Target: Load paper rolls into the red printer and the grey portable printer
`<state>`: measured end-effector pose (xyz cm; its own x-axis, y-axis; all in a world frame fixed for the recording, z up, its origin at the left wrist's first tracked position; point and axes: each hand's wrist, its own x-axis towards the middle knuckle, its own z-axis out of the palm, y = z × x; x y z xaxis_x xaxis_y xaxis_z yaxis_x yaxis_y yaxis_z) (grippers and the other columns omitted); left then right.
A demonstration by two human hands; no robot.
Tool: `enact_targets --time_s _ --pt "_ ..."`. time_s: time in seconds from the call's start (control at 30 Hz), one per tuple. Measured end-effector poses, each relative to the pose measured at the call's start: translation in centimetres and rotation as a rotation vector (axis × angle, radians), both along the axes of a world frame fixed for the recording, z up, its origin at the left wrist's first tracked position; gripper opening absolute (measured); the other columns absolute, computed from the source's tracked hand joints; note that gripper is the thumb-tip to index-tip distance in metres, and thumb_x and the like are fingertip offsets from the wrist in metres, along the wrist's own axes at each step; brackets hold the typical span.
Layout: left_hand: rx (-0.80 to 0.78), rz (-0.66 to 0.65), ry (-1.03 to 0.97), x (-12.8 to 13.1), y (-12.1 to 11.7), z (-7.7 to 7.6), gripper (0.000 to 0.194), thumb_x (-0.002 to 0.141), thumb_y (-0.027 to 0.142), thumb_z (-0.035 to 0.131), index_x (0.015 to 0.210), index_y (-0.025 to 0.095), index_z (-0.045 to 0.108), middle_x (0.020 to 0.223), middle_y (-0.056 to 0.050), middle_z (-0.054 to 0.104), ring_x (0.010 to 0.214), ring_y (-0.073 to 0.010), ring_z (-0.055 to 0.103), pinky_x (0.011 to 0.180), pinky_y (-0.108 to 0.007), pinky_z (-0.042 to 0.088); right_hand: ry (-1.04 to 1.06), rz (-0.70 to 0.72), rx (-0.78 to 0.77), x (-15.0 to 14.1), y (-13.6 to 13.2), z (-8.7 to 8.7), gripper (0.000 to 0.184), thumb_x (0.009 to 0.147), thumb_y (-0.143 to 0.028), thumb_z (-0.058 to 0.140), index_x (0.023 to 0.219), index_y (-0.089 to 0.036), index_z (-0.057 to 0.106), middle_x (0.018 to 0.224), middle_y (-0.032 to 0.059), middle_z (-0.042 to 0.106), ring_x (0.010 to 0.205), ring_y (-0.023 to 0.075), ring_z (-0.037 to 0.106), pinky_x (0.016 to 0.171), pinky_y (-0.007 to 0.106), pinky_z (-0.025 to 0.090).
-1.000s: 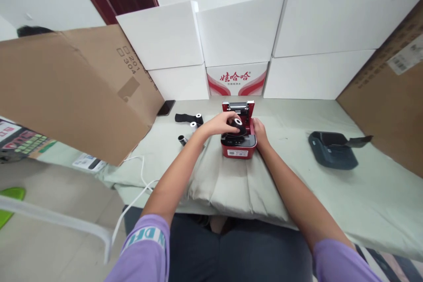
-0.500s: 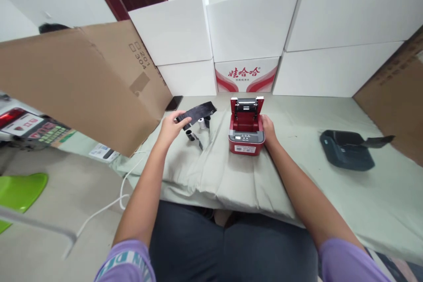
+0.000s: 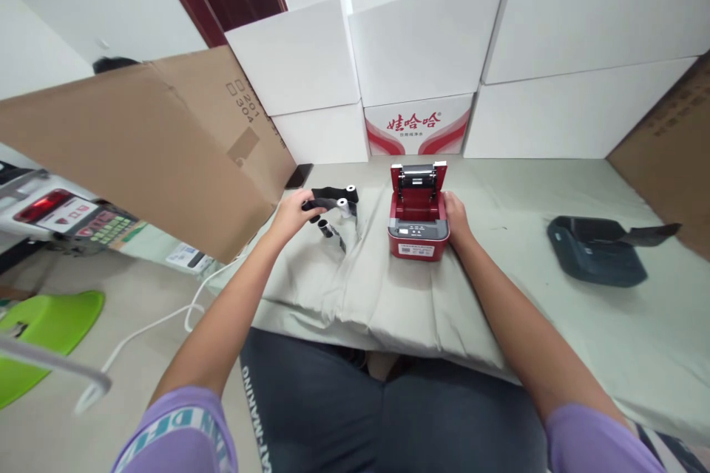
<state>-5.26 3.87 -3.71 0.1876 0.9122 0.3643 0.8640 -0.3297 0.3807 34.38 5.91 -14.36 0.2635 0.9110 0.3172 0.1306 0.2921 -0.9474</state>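
A small red label printer (image 3: 418, 247) stands on the cloth with its lid raised and its red inner bay showing. My right hand (image 3: 457, 217) is wrapped round its right side, fingers partly hidden behind it. To the left, my left hand (image 3: 295, 214) pinches the end of a black strip (image 3: 327, 194), low over the cloth. Around the strip are small rolls with white cores: one roll (image 3: 351, 194) at the back, another roll (image 3: 344, 207) in the middle, and a dark roll (image 3: 326, 229) with a loose tail nearer me.
A dark printer (image 3: 596, 259) with its flap up sits to the right. White boxes (image 3: 413, 44) line the back. A cardboard sheet (image 3: 166, 155) leans at the left, with a black phone (image 3: 299, 176) beside it. A white cable (image 3: 194, 303) hangs off the left edge.
My left hand has lowered the black strip towards the cloth among the rolls. My right hand stays on the red printer. The view has shifted slightly.
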Motion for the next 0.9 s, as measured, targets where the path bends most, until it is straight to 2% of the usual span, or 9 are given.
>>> enact_targets --time_s 0.13,0.23,0.4,0.5,0.6,0.9 --pt "-0.006 0.006 0.096 -0.4 1.0 0.1 0.005 0.081 0.023 0.064 0.085 0.022 0.066 0.095 -0.004 0.06 0.087 -0.0201 0.056 0.08 -0.031 0.043 0.021 0.012 0.001 0.0 0.0 -0.1 0.049 0.093 -0.069 0.042 0.076 -0.024 0.053 0.079 -0.0001 0.059 0.078 0.0188 0.052 0.08 0.034 0.043" --pt "-0.032 -0.023 0.061 -0.7 1.9 -0.1 0.023 0.08 0.018 0.06 0.101 0.021 0.071 0.103 -0.005 0.06 0.085 -0.0184 0.058 0.083 -0.031 0.047 0.014 0.003 -0.009 0.0 0.0 -0.1 0.049 0.093 -0.069 0.042 0.074 -0.024 0.052 0.077 -0.0005 0.058 0.076 0.0187 0.051 0.078 0.034 0.042" --pt "-0.125 -0.044 0.001 -0.6 2.4 -0.4 0.035 0.082 0.026 0.062 0.116 0.02 0.071 0.109 -0.005 0.058 0.081 -0.0157 0.06 0.078 -0.029 0.052 0.025 0.002 -0.008 0.0 0.2 -0.3 0.051 0.092 -0.071 0.043 0.073 -0.024 0.051 0.075 -0.0009 0.057 0.075 0.0185 0.05 0.076 0.034 0.041" --pt "-0.127 -0.004 0.023 -0.3 2.3 -0.3 0.039 0.083 0.027 0.06 0.12 0.02 0.072 0.102 -0.005 0.057 0.077 -0.0157 0.059 0.071 -0.028 0.051 0.03 0.006 -0.005 0.1 0.3 -0.5 0.053 0.092 -0.073 0.043 0.073 -0.024 0.051 0.075 -0.0007 0.058 0.075 0.0187 0.051 0.075 0.034 0.042" --pt "-0.106 0.007 0.035 0.1 2.3 -0.1 0.04 0.086 0.031 0.059 0.123 0.022 0.073 0.094 -0.003 0.056 0.071 -0.0141 0.057 0.071 -0.028 0.05 0.026 0.005 0.006 0.1 0.4 -0.6 0.053 0.093 -0.072 0.043 0.074 -0.024 0.053 0.076 -0.0002 0.059 0.076 0.0191 0.052 0.077 0.034 0.043" --pt "-0.083 -0.003 0.052 0.9 1.3 0.3 0.04 0.091 0.045 0.059 0.119 0.022 0.075 0.088 -0.003 0.058 0.071 -0.0151 0.056 0.075 -0.031 0.047 0.033 0.005 0.02 0.1 0.5 -0.7 0.051 0.094 -0.07 0.044 0.074 -0.024 0.053 0.077 0.0002 0.059 0.077 0.0196 0.053 0.077 0.034 0.042"
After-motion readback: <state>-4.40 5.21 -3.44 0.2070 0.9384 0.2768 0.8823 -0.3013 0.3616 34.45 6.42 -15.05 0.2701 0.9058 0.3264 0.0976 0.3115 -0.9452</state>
